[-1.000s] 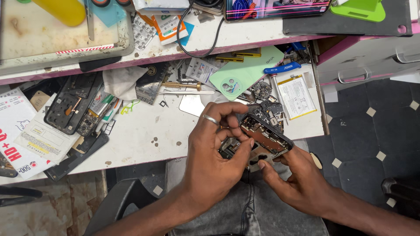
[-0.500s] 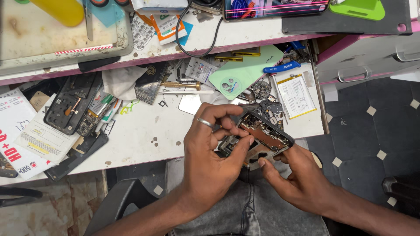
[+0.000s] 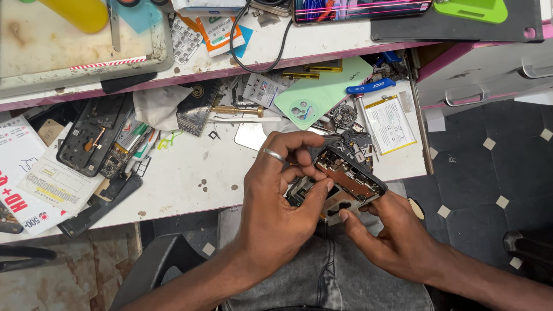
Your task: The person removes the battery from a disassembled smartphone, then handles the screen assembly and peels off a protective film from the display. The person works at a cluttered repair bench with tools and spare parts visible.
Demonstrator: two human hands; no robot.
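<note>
— The fingers of the left hand were curled in tight: forefinger and thumb pinched at the near edge of the opened phone, with a ring on one finger. The right hand cupped the phone from below, thumb pressed up against its lower side. Both hands were closed on it.

— Where was the phone?

— Held in the air just off the front edge of the white workbench, above the person's lap, back cover off and the copper-coloured board showing.

— How would you judge its handling?

— Light and stiff in the frame, I'd say, but delicate inside: bare board, thin connectors. The dark rim looked the safest place to grip, not the exposed parts. Small pieces could slip out if it tilted.

— And the count?

— One opened phone in hand. On the bench, one pale green back cover, one flat battery with a white label, one blue-handled tool, one brass-handled screwdriver. To the left, a gutted phone frame with at least one more dark phone part beside it; the pile was too jumbled to count further. One yellow bottle stood on the upper shelf.
</note>
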